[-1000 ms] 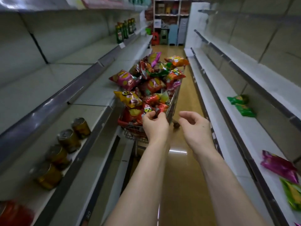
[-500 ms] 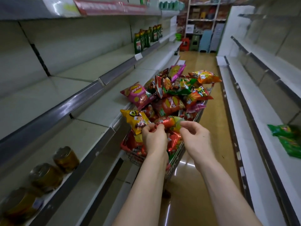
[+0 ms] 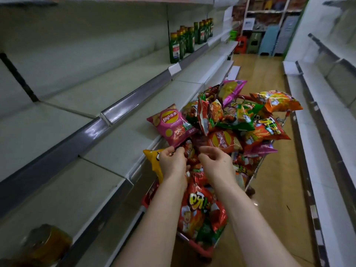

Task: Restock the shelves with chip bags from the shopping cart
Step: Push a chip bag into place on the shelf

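a: where are the hands?
b: the left hand (image 3: 173,163) pinches the lower corner of a pink glossy lay's chip bag (image 3: 169,126), atop the heap of chip bags (image 3: 240,120) in the red-rimmed wire shopping cart (image 3: 200,249). the right hand (image 3: 216,163) curls into red bags (image 3: 192,160) beside it; whether it grips, i cannot tell.
a: risk?
b: pulling that corner may tumble loose neighbours onto the tan floor (image 3: 269,189).
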### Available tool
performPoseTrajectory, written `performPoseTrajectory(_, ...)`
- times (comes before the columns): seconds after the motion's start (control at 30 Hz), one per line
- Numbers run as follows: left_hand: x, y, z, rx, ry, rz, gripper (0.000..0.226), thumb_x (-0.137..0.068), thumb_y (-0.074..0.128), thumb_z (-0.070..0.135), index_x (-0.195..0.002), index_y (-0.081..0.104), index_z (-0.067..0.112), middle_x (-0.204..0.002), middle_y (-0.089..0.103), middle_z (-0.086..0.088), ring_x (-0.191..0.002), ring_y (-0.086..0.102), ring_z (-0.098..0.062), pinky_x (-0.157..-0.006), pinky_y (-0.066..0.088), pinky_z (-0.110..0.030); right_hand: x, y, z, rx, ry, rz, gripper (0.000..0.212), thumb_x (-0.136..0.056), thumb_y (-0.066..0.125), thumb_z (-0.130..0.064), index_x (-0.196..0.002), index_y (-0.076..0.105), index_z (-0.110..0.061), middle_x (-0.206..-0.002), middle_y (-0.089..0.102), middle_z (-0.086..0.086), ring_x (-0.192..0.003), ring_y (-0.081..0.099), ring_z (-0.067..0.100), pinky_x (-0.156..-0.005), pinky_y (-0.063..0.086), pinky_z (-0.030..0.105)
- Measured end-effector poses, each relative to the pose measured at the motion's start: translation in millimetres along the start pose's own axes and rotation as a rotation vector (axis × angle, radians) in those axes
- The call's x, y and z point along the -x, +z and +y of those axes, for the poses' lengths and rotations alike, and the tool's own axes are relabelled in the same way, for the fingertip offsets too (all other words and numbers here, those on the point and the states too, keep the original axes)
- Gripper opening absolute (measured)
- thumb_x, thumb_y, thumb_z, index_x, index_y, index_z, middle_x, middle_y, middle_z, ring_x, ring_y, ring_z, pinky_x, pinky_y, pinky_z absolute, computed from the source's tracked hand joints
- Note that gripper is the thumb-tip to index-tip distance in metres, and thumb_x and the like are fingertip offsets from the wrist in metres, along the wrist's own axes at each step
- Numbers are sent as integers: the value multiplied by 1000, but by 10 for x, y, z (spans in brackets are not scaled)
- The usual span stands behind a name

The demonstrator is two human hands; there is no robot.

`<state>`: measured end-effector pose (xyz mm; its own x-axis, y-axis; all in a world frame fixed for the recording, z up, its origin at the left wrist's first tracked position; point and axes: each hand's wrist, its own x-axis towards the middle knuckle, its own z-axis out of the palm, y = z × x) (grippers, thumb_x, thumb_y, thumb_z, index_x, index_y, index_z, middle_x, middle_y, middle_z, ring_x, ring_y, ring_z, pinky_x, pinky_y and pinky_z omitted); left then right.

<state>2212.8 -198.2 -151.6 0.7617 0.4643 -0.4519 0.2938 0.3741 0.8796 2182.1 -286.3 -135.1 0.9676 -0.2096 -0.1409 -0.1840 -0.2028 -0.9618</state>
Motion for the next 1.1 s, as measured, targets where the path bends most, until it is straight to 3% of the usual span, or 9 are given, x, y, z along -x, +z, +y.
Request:
performPoseTrajectory(0.2,-1080,293,187,-81,0,38,26,-90,61,17,-114,55,11,-109,65,-15,-79,58,-20,-63,49,-31,-1022,492,-14,7,79,-72,27,-96,56,-19,-123,58,-15,-105,60,-1,-81,57,5,-78,53,28)
performPoseTrajectory(0.3,-1552,403,207,-133,-27,59,32,-88,65,20,-117,58,10,-113,66,-15,-86,60,-23,-75,53,-34,-1482,709,77,-1,153,-96,36,-96,57,-23,-131,51,-16,-115,60,4,-89,62,14,-85,56,38)
performPoseTrajectory(0.43,-2095,511,191,-138,-93,56,7,-89,63,14,-87,59,10,-83,60,-3,-67,54,-12,-57,46,-25,-1971,946,303,-53,290,-95,50,-92,63,-33,-134,44,-16,-112,61,2,-99,64,22,-90,55,43)
performPoseTrajectory(0.5,-2276,562,207,-134,-145,33,13,-90,64,17,-85,55,9,-82,57,0,-64,48,-8,-50,36,-23,-2163,1027,404,-108,390,-76,53,-88,67,-39,-127,49,-9,-111,63,6,-98,65,24,-86,56,40)
performPoseTrajectory(0.6,-2472,622,197,-131,-210,-9,43,-84,73,31,-115,55,9,-104,63,-6,-71,57,-14,-51,39,-25,-2349,1110,491,-140,504,-56,61,-83,70,-47,-122,52,-4,-109,64,10,-95,65,27,-72,53,33)
performPoseTrajectory(0.7,-2596,665,140,-140,-252,-17,63,-75,79,43,-124,56,8,-110,68,-10,-87,67,-25,-60,52,-31,-2463,1179,567,-184,567,-42,69,-79,72,-52,-122,51,-3,-110,64,10,-97,65,29,-85,56,42)
performPoseTrajectory(0.87,-2717,728,109,-131,-207,18,70,-68,85,44,-122,56,10,-112,68,-10,-94,68,-28,-70,55,-36,-2540,1265,543,-277,574,-39,66,-80,73,-47,-126,49,-6,-112,64,7,-92,65,22,-69,55,30)
performPoseTrajectory(1.0,-2703,736,153,-122,-180,-13,51,-69,87,30,-108,62,8,-98,71,-10,-78,69,-24,-63,57,-33,-2518,1310,521,-335,577,-41,66,-80,76,-41,-127,49,-4,-112,65,10,-93,66,25,-76,57,37)
performPoseTrajectory(1.1,-2648,666,232,-78,-186,-60,50,-70,85,21,-112,63,6,-95,71,-13,-72,70,-27,-56,57,-36,-2412,1301,441,-425,547,-76,50,-81,76,-34,-117,54,-6,-100,67,6,-75,66,16,-54,54,26)
